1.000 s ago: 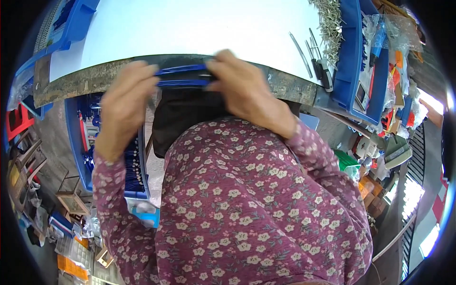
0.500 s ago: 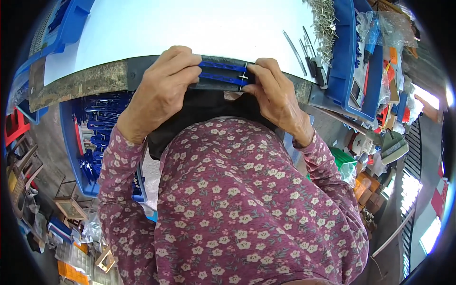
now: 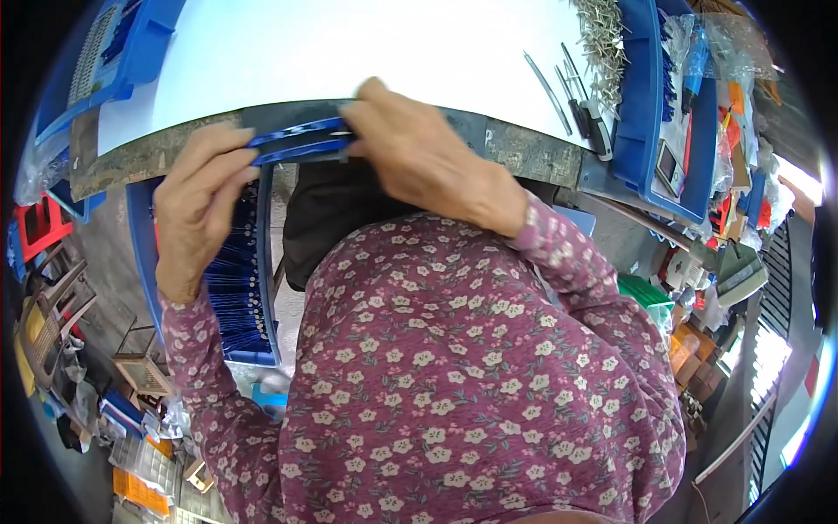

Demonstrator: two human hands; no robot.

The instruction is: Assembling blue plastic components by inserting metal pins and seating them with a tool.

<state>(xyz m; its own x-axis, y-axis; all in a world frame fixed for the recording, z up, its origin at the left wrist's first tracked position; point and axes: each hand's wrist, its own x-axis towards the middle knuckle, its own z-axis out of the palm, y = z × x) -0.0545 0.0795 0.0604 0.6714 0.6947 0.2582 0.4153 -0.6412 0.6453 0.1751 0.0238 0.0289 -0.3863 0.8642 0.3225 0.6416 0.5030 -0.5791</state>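
Both of my hands hold a long blue plastic part (image 3: 297,142) with a small metal pin at its right end, just below the near edge of the white table (image 3: 367,44). My left hand (image 3: 199,205) grips its left end from below. My right hand (image 3: 410,148) pinches its right end from above. Under my left hand stands a blue crate (image 3: 144,262) on the floor, holding several similar blue parts. My flowered sleeves and chest fill the lower middle of the view.
A heap of metal pins (image 3: 602,39) and a few thin tools (image 3: 567,87) lie at the table's right. A blue bin (image 3: 650,105) with small items sits further right. Another blue tray (image 3: 113,52) is at the far left. Boxes and clutter cover the floor on both sides.
Both hands and the blue part have moved left along the table edge. My left hand has dropped from on top of the part to beneath its left end.
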